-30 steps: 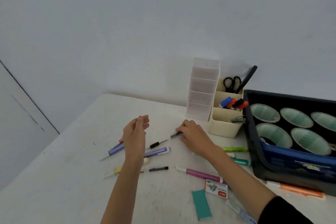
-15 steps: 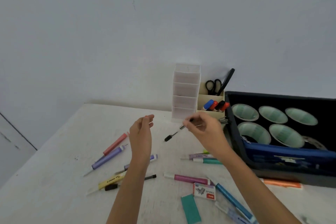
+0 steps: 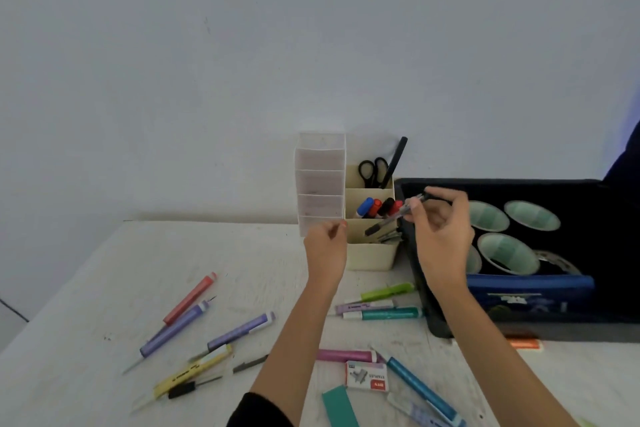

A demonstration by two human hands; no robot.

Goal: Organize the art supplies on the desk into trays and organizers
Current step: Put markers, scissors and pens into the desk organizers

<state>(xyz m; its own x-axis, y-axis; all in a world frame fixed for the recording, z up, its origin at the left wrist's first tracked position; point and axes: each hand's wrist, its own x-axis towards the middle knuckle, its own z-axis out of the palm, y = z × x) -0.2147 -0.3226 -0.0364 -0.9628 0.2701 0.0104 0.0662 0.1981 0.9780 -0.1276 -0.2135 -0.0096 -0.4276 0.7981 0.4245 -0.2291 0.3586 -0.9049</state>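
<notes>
The clear pen (image 3: 398,213) with a black cap hangs tilted over the front compartment of the cream desk organizer (image 3: 370,256), cap end down towards 8 o'clock. The right hand (image 3: 440,236) pinches its upper end between thumb and fingertips. The left hand (image 3: 327,246) hovers just at 9 o'clock of that compartment, fingers loosely curled with nothing in them.

The organizer's middle compartment holds capped markers (image 3: 375,206), and its back one holds black scissors (image 3: 372,168). A white tiered organizer (image 3: 320,184) stands against it at 9 o'clock. At 3 o'clock sits a black bin (image 3: 502,184) holding rolls of tape (image 3: 531,215).

Loose on the white desk (image 3: 86,288), towards 6 and 7 o'clock of the organizer, lie a green highlighter (image 3: 388,291), a teal marker (image 3: 388,314), a red pen (image 3: 192,298), two purple pens (image 3: 173,331), a yellow pen (image 3: 194,371), a pink marker (image 3: 346,355) and a box of staples (image 3: 367,376).
</notes>
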